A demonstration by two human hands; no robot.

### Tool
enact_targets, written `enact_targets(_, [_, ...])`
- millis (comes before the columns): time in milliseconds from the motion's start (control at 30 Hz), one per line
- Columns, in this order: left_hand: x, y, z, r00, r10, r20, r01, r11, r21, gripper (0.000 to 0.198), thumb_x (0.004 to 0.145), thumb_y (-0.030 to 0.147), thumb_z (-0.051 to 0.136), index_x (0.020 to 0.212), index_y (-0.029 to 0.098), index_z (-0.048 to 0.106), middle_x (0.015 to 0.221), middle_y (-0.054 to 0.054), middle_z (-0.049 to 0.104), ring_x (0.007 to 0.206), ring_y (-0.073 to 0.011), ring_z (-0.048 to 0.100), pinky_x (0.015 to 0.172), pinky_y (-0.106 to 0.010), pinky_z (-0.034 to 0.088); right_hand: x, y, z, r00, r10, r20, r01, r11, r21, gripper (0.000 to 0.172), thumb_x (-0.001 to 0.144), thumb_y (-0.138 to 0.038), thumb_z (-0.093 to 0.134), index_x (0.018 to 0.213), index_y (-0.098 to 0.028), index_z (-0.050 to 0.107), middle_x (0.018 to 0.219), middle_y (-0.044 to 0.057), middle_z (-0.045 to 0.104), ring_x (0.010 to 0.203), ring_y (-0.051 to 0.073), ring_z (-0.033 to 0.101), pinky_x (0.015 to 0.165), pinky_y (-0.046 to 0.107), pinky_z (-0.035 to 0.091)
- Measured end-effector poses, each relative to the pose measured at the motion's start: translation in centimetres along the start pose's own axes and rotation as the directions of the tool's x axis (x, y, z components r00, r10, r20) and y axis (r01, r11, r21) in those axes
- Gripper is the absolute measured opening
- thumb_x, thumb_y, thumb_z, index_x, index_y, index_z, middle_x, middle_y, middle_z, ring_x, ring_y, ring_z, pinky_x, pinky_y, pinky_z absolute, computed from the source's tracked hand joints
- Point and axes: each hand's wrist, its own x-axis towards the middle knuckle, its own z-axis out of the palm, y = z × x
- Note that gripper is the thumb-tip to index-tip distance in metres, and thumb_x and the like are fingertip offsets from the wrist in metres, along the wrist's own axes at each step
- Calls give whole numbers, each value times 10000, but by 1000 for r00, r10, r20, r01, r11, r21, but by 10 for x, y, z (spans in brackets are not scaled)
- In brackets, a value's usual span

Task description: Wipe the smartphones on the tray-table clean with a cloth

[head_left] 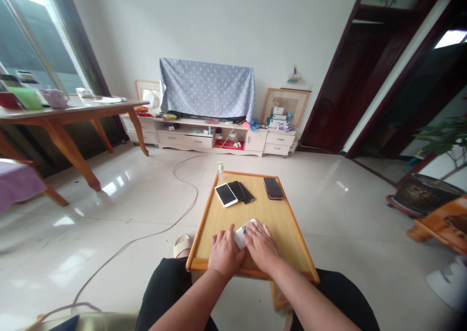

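Both of my hands rest on a small wooden tray table (pixel 288 246) over my lap. Under and between them lies a white flat object (pixel 242 234), maybe a cloth or a phone; I cannot make out which. My left hand (pixel 225 252) lies beside it with fingers stretched flat, touching its left edge. My right hand (pixel 260 244) lies flat on top of it, fingers spread. At the table's far end lie a white phone (pixel 226 195), two dark phones (pixel 241 191) fanned against it, and a red-edged phone (pixel 273 188). A small clear bottle (pixel 220 170) stands at the far left corner.
A cable (pixel 160 229) snakes over the glossy tile floor at left. A long wooden table (pixel 69 122) stands far left. A white TV cabinet (pixel 215 137) with a cloth-covered screen is against the wall. A potted plant (pixel 426 195) sits at right. A sandal (pixel 181 245) lies by the tray.
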Motion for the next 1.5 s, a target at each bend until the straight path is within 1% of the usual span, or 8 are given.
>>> enact_targets(100, [0, -2, 1, 1000, 24, 20, -24, 1000, -7, 741, 829, 357, 549, 1493, 127, 313, 1305, -151, 625, 1185, -290, 525, 1011, -412, 304, -10, -15, 7, 982, -184, 48, 180, 980, 81, 479, 1057, -423, 278, 1497, -307, 426, 1543, 25, 434, 1464, 211, 330, 1235, 460, 197])
enact_targets(167, [1, -1, 0, 999, 19, 30, -19, 1000, -2, 716, 852, 338, 514, 1500, 121, 299, 1309, -153, 626, 1195, -284, 524, 1019, -411, 296, -9, -17, 7, 975, -214, 57, 208, 973, 101, 462, 1060, -400, 274, 1489, -330, 434, 1522, 11, 465, 1450, 201, 359, 1238, 460, 185])
enact_targets(367, [2, 6, -8, 997, -40, 68, 40, 999, 4, 798, 785, 424, 593, 1488, 145, 339, 1306, -148, 634, 1222, -312, 511, 1043, -436, 282, 20, 2, 3, 998, 56, 1, -56, 998, 10, 519, 1060, -457, 220, 1431, -258, 524, 1532, 59, 447, 1458, 241, 344, 1221, 560, 151])
enact_targets(567, [2, 7, -9, 998, -31, 51, 31, 1000, 3, 607, 896, 343, 466, 1468, 156, 385, 1336, -149, 623, 1193, -291, 532, 1026, -443, 289, 11, -11, 19, 995, -94, -22, 95, 994, 49, 503, 1064, -420, 217, 1452, -267, 498, 1512, 40, 479, 1453, 195, 353, 1244, 471, 148])
enact_targets(767, [3, 9, -10, 999, -44, 27, 43, 999, 14, 757, 764, 419, 619, 1442, 156, 409, 1222, -141, 672, 1172, -319, 537, 1021, -454, 290, 15, 19, 9, 984, 140, -106, -145, 989, -40, 533, 1055, -418, 219, 1436, -196, 518, 1508, 106, 475, 1440, 255, 378, 1217, 562, 169])
enact_targets(1000, [3, 7, -9, 1000, -22, 14, 22, 1000, 0, 697, 817, 505, 573, 1412, 169, 438, 1224, -140, 668, 1167, -320, 543, 1001, -447, 302, -24, 11, 20, 995, -52, -89, 54, 998, 27, 498, 1049, -418, 275, 1401, -222, 567, 1495, 76, 495, 1432, 242, 392, 1223, 484, 239])
enact_targets(1233, [2, 11, -9, 999, -34, 38, 33, 999, 34, 704, 780, 443, 611, 1408, 181, 433, 1199, -129, 670, 1170, -310, 538, 1010, -431, 298, -15, 27, 8, 966, 215, -142, -208, 976, 62, 569, 1054, -446, 191, 1386, -196, 579, 1469, 99, 526, 1426, 254, 401, 1206, 508, 258])
enact_targets(1500, [2, 7, -6, 998, -11, 59, 10, 1000, 19, 661, 848, 440, 546, 1433, 172, 397, 1273, -146, 642, 1201, -306, 524, 1010, -429, 302, -39, -11, 18, 999, 10, -47, -8, 999, 51, 517, 1055, -423, 230, 1427, -240, 538, 1512, 58, 472, 1438, 241, 383, 1225, 494, 221])
